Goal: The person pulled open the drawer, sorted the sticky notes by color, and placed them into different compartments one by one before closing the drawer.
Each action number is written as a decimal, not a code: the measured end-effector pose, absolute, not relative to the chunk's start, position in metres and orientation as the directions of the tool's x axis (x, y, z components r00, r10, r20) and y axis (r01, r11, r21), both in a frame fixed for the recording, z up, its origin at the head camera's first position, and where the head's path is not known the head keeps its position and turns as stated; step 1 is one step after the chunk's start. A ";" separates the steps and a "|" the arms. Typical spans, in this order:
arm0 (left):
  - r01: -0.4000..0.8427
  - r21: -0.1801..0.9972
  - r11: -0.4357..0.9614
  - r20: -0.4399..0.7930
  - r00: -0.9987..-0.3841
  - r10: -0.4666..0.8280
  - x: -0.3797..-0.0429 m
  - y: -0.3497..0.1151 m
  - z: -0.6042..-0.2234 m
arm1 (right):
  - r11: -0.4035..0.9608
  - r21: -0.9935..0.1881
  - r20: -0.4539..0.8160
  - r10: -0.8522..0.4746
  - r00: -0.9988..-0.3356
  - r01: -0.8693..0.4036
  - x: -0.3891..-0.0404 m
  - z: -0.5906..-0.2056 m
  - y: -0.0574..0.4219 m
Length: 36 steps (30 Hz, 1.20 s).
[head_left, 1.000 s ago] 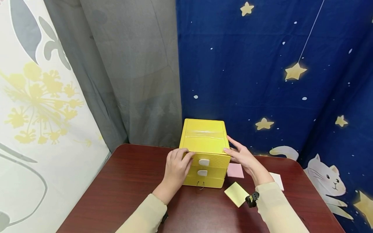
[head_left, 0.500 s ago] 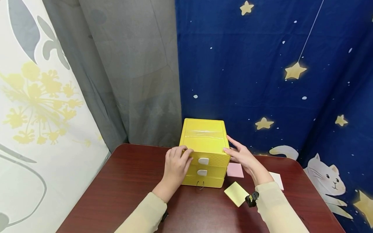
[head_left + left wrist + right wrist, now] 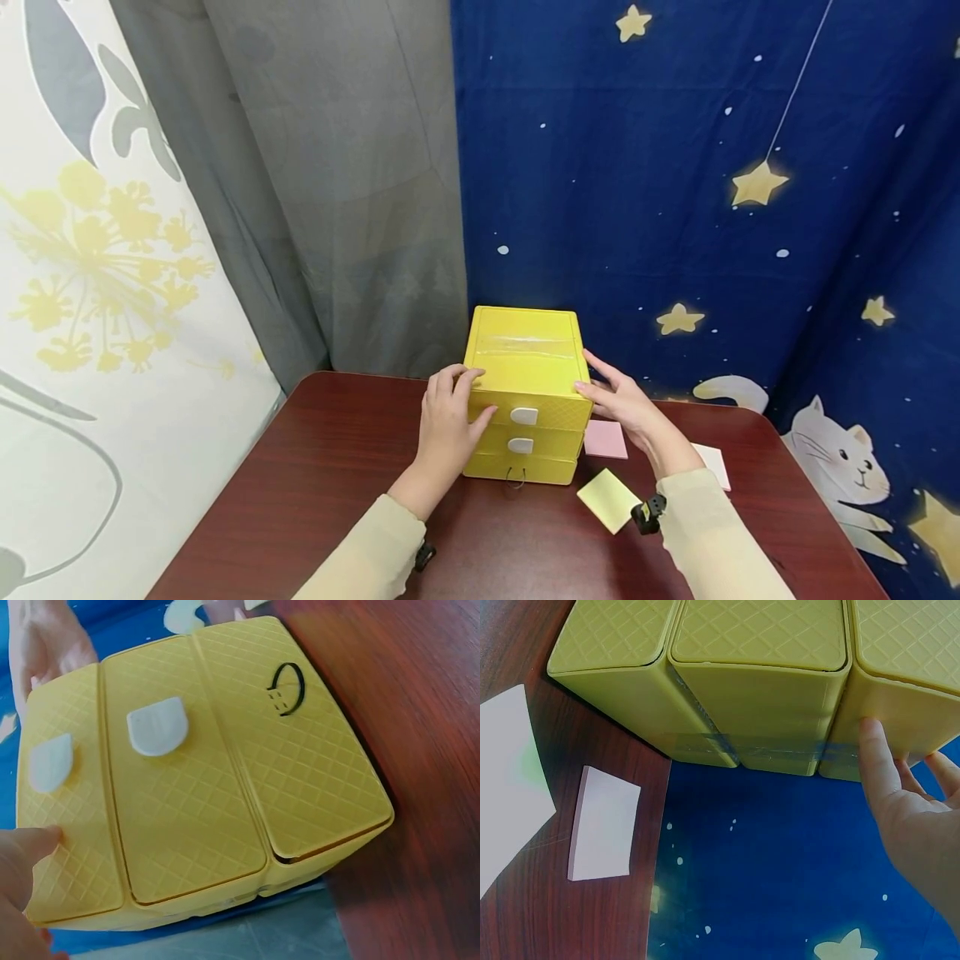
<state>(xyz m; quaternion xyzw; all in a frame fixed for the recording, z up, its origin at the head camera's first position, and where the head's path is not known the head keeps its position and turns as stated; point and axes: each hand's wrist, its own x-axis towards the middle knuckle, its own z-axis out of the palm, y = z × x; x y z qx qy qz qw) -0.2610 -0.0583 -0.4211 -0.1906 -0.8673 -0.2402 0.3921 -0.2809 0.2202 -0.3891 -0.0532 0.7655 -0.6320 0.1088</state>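
A yellow desktop drawer unit [image 3: 528, 375] with three drawers stands upright on the table. White tab handles [image 3: 157, 727] mark the upper two drawers, and a black wire loop [image 3: 302, 688] is on the lowest. My left hand [image 3: 444, 425] is at the front left corner, thumb on the top drawer's face and fingers at the upper left edge. Across from it, my right hand [image 3: 633, 408] touches the upper right edge with extended fingers. One fingertip [image 3: 870, 727] of it presses the unit's side wall in the right wrist view. All three drawers appear pushed in.
Right of the unit lie a yellow note pad [image 3: 609, 500], a pink one [image 3: 606, 439] and a white one [image 3: 714, 467], partly behind the right forearm. Clear tape [image 3: 525, 345] crosses the unit's top. Curtains [image 3: 390, 208] hang behind the dark red table [image 3: 322, 467].
My left thumb has slid down from the top edge onto the top drawer's face, and its fingers have spread away from it. The right hand and the drawer unit stay in place.
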 end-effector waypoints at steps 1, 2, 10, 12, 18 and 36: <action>0.514 0.299 0.804 0.754 -0.644 0.132 -0.261 -0.059 -0.420 | 0.196 -0.979 -0.099 -0.221 -0.970 0.055 -0.281 -0.389 0.220; 0.510 0.332 0.794 0.734 -0.668 0.122 -0.262 -0.060 -0.419 | 0.192 -0.980 -0.102 -0.218 -0.971 0.060 -0.281 -0.389 0.220; 0.522 0.556 0.647 0.604 -0.788 0.118 -0.267 -0.068 -0.410 | 0.220 -0.974 -0.110 -0.215 -0.970 0.061 -0.280 -0.390 0.223; 0.501 0.622 0.601 0.546 -0.828 0.125 -0.269 -0.070 -0.405 | 0.226 -0.972 -0.110 -0.215 -0.970 0.060 -0.280 -0.389 0.223; 0.373 0.772 0.515 0.328 -0.927 0.181 -0.278 -0.079 -0.390 | 0.237 -0.970 -0.109 -0.216 -0.970 0.056 -0.281 -0.388 0.223; 0.226 0.870 0.438 0.096 -0.949 0.300 -0.299 -0.095 -0.382 | 0.234 -0.970 -0.113 -0.214 -0.970 0.062 -0.280 -0.388 0.222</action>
